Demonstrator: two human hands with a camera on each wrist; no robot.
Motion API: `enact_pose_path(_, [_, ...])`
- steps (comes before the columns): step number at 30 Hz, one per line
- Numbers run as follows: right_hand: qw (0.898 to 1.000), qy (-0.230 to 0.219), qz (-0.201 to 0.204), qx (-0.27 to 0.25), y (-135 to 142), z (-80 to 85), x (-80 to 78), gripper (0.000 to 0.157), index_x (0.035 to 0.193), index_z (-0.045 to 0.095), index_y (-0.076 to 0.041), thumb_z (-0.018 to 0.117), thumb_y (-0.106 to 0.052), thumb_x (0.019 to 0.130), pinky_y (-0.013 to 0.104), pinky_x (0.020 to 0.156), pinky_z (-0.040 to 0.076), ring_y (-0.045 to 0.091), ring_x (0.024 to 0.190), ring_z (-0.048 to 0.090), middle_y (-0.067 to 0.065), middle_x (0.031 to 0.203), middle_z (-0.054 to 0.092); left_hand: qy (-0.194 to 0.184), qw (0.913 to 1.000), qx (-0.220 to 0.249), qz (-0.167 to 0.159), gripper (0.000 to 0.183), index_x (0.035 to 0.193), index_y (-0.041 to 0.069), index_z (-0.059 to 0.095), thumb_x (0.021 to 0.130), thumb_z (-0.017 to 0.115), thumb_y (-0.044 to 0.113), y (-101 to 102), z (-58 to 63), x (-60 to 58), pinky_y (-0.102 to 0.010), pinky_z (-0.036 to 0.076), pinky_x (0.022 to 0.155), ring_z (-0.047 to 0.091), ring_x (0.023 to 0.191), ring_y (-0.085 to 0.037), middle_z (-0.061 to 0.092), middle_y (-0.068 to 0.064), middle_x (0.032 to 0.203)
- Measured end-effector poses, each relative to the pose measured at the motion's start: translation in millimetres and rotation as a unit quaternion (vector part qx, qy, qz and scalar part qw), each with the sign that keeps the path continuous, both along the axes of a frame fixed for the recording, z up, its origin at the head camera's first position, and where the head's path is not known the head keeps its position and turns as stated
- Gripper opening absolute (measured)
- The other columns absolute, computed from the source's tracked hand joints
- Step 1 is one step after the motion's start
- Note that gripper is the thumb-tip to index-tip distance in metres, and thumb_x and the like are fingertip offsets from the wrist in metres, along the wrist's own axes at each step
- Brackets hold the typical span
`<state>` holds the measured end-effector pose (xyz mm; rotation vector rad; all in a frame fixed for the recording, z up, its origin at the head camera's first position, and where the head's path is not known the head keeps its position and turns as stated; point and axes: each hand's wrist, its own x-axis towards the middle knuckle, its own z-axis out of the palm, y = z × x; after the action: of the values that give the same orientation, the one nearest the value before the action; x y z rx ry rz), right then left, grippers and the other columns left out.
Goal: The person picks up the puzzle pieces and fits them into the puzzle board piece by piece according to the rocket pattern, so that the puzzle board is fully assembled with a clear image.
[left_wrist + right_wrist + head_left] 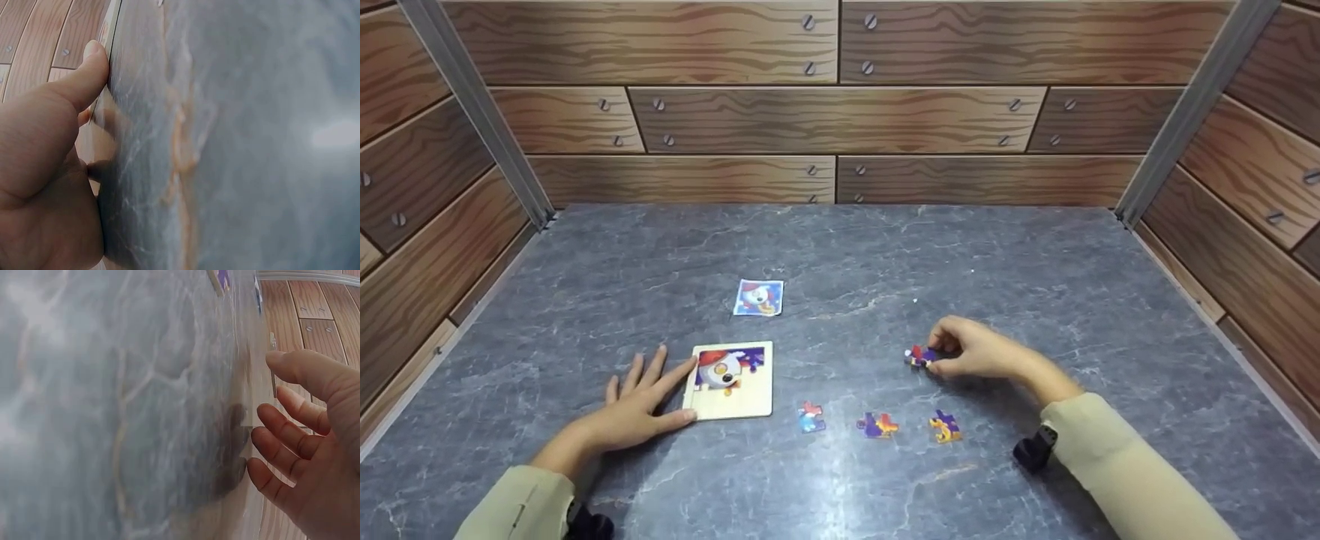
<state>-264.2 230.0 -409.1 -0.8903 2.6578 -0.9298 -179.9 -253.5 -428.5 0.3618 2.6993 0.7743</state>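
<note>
My left hand (634, 412) lies flat with fingers spread, its index fingertip and thumb at the left edge of a pale wooden puzzle board (750, 401). In the board's recess several fitted pieces show part of a white cartoon face with red and purple around it. Over to the right, my right hand (971, 352) pinches a small red, purple and white puzzle piece (916, 355) between thumb and index finger, low over the table. In the right wrist view, the other fingers of that hand (315, 422) are loosely curled.
Three loose puzzle pieces lie in a row nearer me: a blue and red one (811, 417), a purple and orange one (877, 425) and a purple and yellow one (945, 426). A small picture card (759, 298) lies beyond the board. Wood-patterned walls (840, 120) enclose the grey marbled table (840, 247).
</note>
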Motion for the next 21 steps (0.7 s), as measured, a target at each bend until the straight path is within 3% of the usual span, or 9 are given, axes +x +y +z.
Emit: enact_pose_path(21, [0.999, 0.006, 0.025, -0.032, -49.3, 16.4, 5.8, 0.028, 0.099, 0.058, -0.006, 0.073, -0.021, 0.08, 0.039, 0.08, 0.05, 0.024, 0.089, 0.057, 0.006, 0.096, 0.059, 0.005, 1.0, 0.0, -0.001, 0.078, 0.15, 0.026, 0.018, 0.087, 0.053, 0.057, -1.1, 0.3, 1.0, -0.068, -0.018, 0.094, -0.019, 0.133, -0.046, -0.011, -0.021, 0.152])
